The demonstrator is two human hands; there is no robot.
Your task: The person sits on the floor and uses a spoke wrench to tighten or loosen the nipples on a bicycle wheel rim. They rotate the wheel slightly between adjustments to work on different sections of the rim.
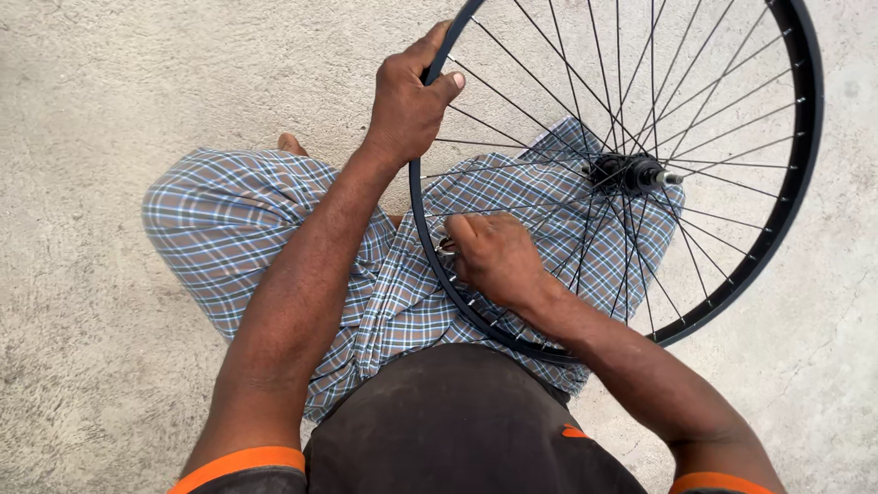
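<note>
My left hand (407,101) clenches the wheel's (622,174) black rim; my right hand (494,256) pinches a small metal tool (445,244) against it. The wheel rests across my lap above the concrete floor (110,110).

Single head-worn view, looking steeply down, close over lap and wheel rim (430,220), concrete floor (91,137) around

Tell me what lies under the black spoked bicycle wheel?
Under the black spoked bicycle wheel show the checked cloth over the person's lap and grey concrete floor. The legs themselves are covered.
</note>
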